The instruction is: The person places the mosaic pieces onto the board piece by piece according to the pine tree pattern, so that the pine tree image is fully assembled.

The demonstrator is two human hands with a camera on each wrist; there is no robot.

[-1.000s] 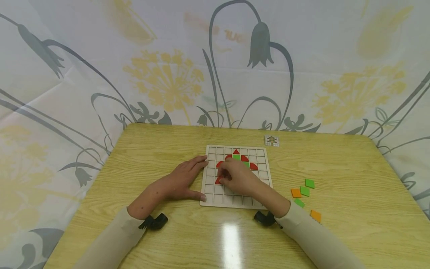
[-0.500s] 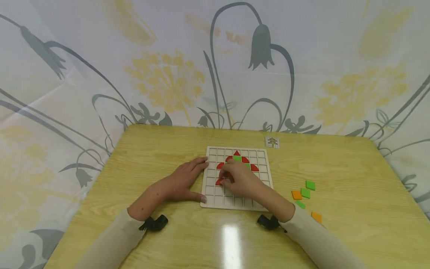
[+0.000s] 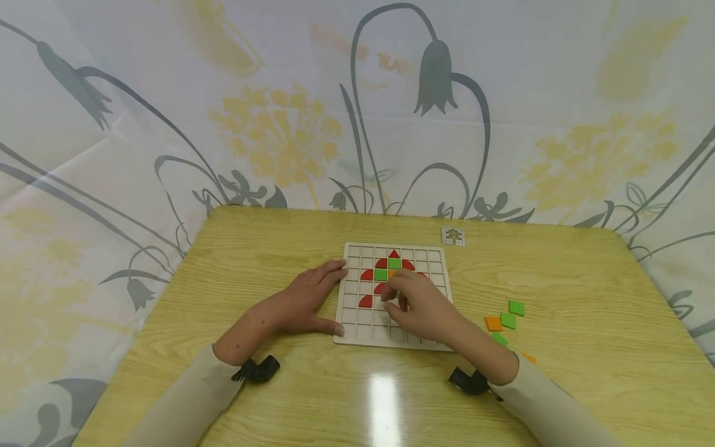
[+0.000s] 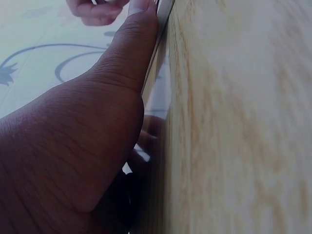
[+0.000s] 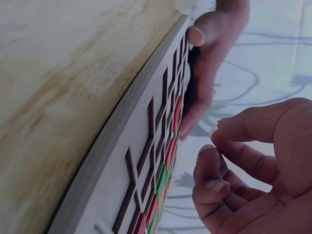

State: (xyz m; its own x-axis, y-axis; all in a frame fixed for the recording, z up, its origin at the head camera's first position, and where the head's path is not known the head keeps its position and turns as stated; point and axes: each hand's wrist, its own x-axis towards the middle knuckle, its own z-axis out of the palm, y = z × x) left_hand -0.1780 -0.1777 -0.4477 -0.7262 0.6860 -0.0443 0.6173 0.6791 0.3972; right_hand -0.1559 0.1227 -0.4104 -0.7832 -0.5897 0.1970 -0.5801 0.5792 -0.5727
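A pale gridded board (image 3: 349,323) lies on the table, partly filled with coloured pieces. At its top is a red triangle (image 3: 394,254), above a green square (image 3: 395,264); red rounded pieces such as a quarter circle (image 3: 365,302) sit lower left. My left hand (image 3: 301,304) rests along the board's left side, fingers stretched to the edge and thumb at the near-left corner. Over the board's middle hovers my right hand (image 3: 427,307), fingers loosely bent; the right wrist view shows nothing between its fingertips (image 5: 207,151). This hand covers some pieces on the right.
Right of the board lie loose green tiles (image 3: 516,307) and orange tiles (image 3: 494,323), one partly behind the right sleeve (image 3: 547,397). A small pattern card (image 3: 453,236) lies near the table's far edge. Behind the table (image 3: 268,236) hangs a flower-printed cloth (image 3: 380,143).
My right hand has drawn back rightward from the lower-left red quarter circle, uncovering a green square and more red pieces. The left hand stays at the board's edge.
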